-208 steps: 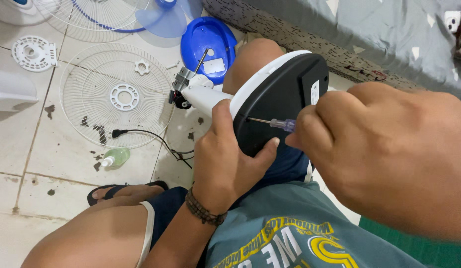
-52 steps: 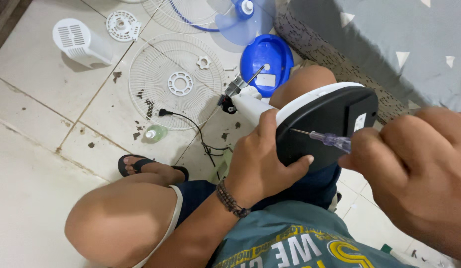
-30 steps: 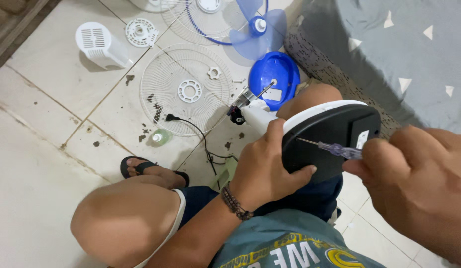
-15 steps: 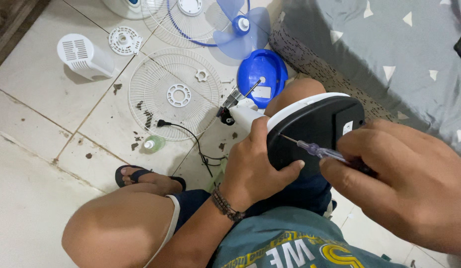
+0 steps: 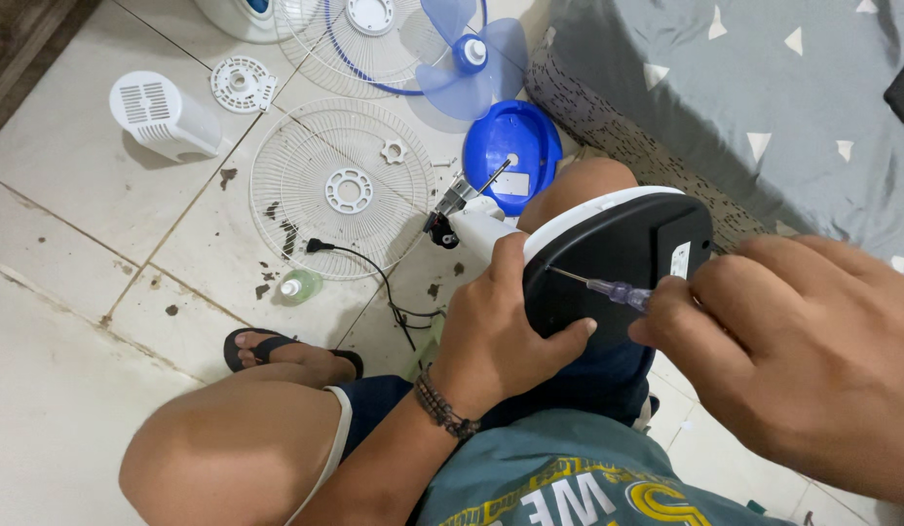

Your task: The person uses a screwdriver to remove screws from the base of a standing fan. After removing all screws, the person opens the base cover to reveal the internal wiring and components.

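A fan base (image 5: 618, 248), white on top with a black underside, rests tilted on my right knee. My left hand (image 5: 496, 336) grips its lower edge, thumb on the black plate. My right hand (image 5: 793, 356) holds a small screwdriver (image 5: 613, 289) with a clear purple handle; its thin shaft tip touches the black underside. The white neck of the fan stand (image 5: 471, 226) sticks out from the base toward the floor, ending in a metal bracket.
On the tiled floor lie a white wire fan guard (image 5: 340, 185), a blue round cover (image 5: 510, 151), a blue fan blade (image 5: 467, 54), a white motor housing (image 5: 165, 115), a small green bottle (image 5: 298, 285) and a black power cord (image 5: 374, 278). A grey-covered mattress (image 5: 744, 88) borders the right.
My right hand has slid up the screwdriver toward the base, covering more of the handle. The view has shifted only slightly; the base stays on my knee.
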